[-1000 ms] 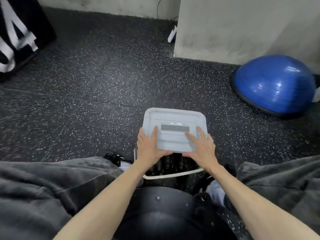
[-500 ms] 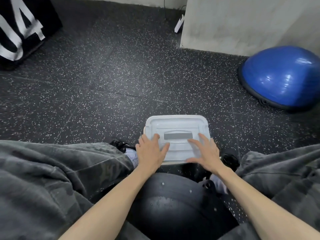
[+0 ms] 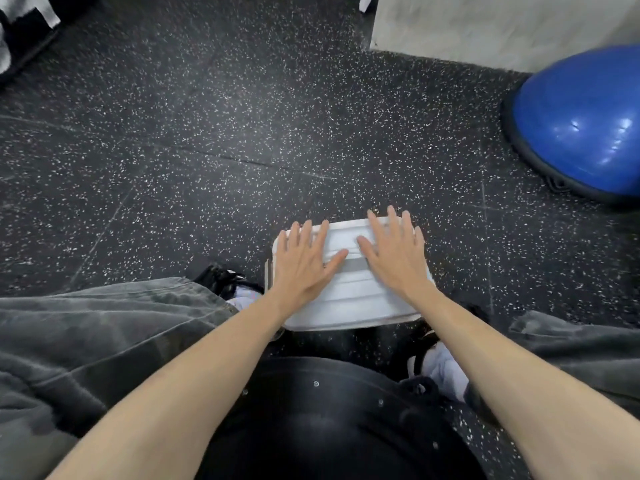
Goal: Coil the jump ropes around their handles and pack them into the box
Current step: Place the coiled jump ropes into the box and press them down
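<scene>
Floor (image 3: 242, 109): black rubber, flecked white, faint seams crossing at angles
Wall (image 3: 485, 22): pale, scuffed block at 1 o'clock, meeting the floor at a corner
Blue dome (image 3: 585, 126): glossy, black-rimmed, at 2 o'clock, resting on the floor
Black panel (image 3: 24, 26): white lettering, at 10 o'clock
Light: soft, overhead glints on the dome
</scene>
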